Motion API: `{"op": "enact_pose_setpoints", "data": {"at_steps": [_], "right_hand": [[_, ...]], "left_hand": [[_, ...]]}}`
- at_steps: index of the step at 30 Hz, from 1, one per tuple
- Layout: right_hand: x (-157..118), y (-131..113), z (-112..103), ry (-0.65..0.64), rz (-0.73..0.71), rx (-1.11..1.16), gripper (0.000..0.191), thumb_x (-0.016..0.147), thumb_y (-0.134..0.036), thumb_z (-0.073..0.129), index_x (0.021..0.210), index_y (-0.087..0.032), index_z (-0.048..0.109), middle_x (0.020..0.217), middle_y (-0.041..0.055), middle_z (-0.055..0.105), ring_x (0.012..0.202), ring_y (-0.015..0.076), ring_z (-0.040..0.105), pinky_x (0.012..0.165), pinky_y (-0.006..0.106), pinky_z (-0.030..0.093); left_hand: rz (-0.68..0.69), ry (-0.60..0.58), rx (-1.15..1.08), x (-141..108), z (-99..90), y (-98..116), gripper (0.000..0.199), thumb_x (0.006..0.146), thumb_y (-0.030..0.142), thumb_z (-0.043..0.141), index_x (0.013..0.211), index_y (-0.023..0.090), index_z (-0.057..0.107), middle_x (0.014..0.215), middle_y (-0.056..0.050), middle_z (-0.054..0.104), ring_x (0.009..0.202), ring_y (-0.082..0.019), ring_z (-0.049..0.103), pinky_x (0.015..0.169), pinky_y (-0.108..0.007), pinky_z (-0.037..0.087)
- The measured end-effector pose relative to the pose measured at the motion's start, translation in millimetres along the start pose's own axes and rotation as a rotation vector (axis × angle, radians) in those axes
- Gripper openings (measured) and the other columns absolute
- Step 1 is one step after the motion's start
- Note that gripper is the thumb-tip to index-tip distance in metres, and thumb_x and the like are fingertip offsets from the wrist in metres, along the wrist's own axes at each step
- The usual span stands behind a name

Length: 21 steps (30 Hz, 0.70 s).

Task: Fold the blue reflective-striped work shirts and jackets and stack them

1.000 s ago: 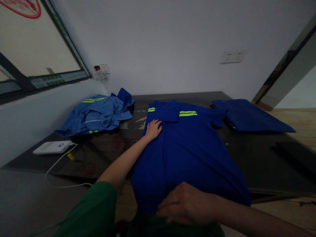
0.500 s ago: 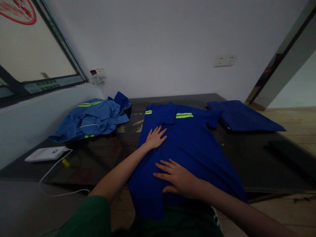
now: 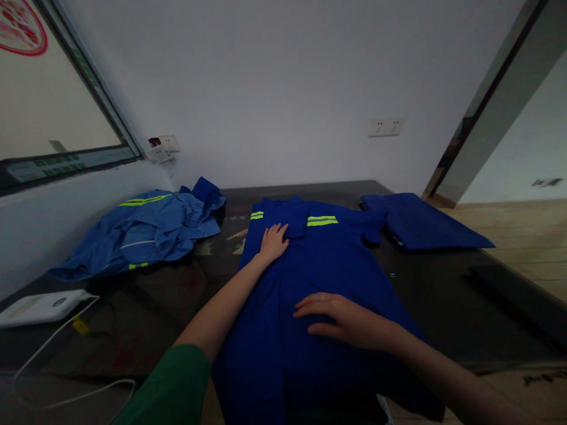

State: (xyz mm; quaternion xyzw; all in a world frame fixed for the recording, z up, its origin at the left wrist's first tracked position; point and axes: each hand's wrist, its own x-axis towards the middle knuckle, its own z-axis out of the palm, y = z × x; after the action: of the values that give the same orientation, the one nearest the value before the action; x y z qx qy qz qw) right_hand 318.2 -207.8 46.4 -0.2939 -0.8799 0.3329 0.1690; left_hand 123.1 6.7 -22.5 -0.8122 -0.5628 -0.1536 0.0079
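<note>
A dark blue work shirt [image 3: 336, 260] with yellow-green reflective stripes lies spread on the dark table [image 3: 425, 307], its lower end hanging over the front edge. One of its sleeves is folded across the chest. My left hand [image 3: 274, 242] rests on the shirt beside the folded sleeve, palm down with fingers extended. Over the lower middle of the shirt is my right hand [image 3: 330, 313], fingers loosely stretched and slightly bent. It holds nothing, and I cannot tell whether it touches the cloth.
A crumpled lighter blue garment [image 3: 150, 230] lies at the left by the wall. In front of it sits a white device [image 3: 44, 308] with a white cable. A folded blue garment [image 3: 425, 224] lies on the right. Wall sockets [image 3: 385, 127] are behind.
My left hand has shifted slightly up the shirt toward the folded sleeve. My right hand has moved right, its fingers now closer together. The view has tilted and turned a little.
</note>
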Motion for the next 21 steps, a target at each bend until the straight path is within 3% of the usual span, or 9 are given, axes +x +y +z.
{"op": "enact_pose_setpoints", "data": {"at_steps": [4,9,11,14,18,21], "right_hand": [[-27,22,-14,0.137,0.153,-0.024,0.033,0.095,-0.038,0.053,0.122,-0.022,0.063,0.128,0.0075,0.062,0.120,0.0198,0.056,0.105,0.040,0.043],[-75,48,-22,0.364,0.330,-0.031,0.035,0.093,-0.047,0.050,0.115,-0.026,0.068,0.121,0.0070,0.067,0.114,0.0217,0.061,0.101,0.040,0.048],[-88,54,-26,0.468,0.383,-0.041,0.035,0.091,-0.049,0.051,0.109,-0.026,0.071,0.115,0.0073,0.069,0.108,0.0221,0.065,0.097,0.039,0.051],[-97,62,-33,0.553,0.416,-0.072,0.036,0.089,-0.052,0.052,0.102,-0.026,0.074,0.107,0.0078,0.072,0.100,0.0228,0.068,0.092,0.038,0.055],[-103,76,-36,0.600,0.432,-0.131,0.036,0.089,-0.052,0.052,0.099,-0.027,0.076,0.102,0.0074,0.073,0.096,0.0230,0.070,0.087,0.034,0.058],[-112,95,-29,0.588,0.409,-0.157,0.031,0.088,-0.049,0.054,0.100,-0.030,0.076,0.101,0.0057,0.074,0.093,0.0216,0.071,0.083,0.029,0.059]], "left_hand": [[0.096,-0.127,0.010,17,14.7,5,0.045,0.095,0.022,0.037,0.138,0.024,0.049,0.147,-0.007,0.045,0.138,-0.023,0.037,0.114,-0.046,0.026],[0.170,-0.201,-0.087,26,19.1,-6,0.047,0.098,0.044,0.033,0.141,0.028,0.045,0.151,-0.005,0.039,0.141,-0.027,0.031,0.112,-0.052,0.027],[0.120,-0.192,-0.112,40,12.3,-21,0.047,0.100,0.043,0.024,0.137,0.029,0.050,0.144,-0.001,0.050,0.135,-0.019,0.042,0.111,-0.039,0.034],[-0.070,-0.063,-0.035,74,0.8,-56,0.051,0.100,0.026,0.015,0.133,0.021,0.053,0.138,-0.003,0.056,0.128,-0.013,0.049,0.108,-0.026,0.037],[-0.227,-0.031,0.079,121,0.2,-104,0.050,0.093,0.017,0.028,0.140,0.005,0.043,0.147,-0.019,0.041,0.139,-0.025,0.035,0.114,-0.042,0.028],[-0.265,-0.113,0.118,145,13.3,-127,0.053,0.093,0.029,0.035,0.142,0.009,0.042,0.147,-0.020,0.041,0.138,-0.030,0.036,0.110,-0.047,0.033]]}}
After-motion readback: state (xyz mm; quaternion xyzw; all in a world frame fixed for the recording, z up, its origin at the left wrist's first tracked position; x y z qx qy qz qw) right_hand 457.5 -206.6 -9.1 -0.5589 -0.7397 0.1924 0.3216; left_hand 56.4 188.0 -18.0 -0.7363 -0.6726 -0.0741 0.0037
